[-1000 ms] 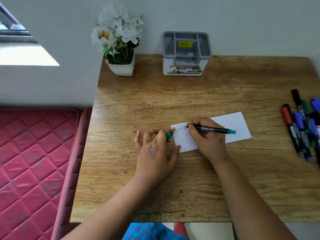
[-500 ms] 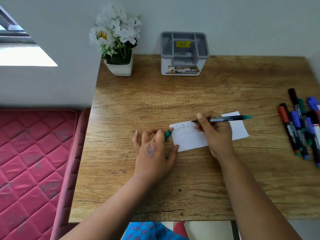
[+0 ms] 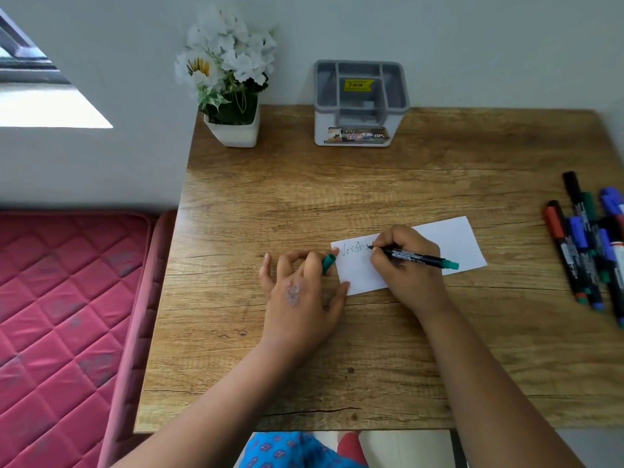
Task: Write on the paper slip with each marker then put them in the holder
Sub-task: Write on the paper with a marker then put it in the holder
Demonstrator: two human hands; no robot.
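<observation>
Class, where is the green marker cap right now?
In the head view, the green cap is held in the left hand, beside the paper slip's left edge.

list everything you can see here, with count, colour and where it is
paper slip: 1, white, middle of table, some writing at its left end
marker: 1, black with green end, in right hand, tip on the slip
cap: 1, green, in left hand by the slip's left edge
loose markers: a pile, exact count unclear, red, blue, green and black caps, table's right edge
holder: 1, grey and white, yellow sticker inside, back of table
flower pot: 1, white with white flowers, back left corner
table: 1, wood grain
mattress: 1, pink quilted, left of table
left hand: holds the cap, thumb on the slip's corner
right hand: grips the marker
</observation>
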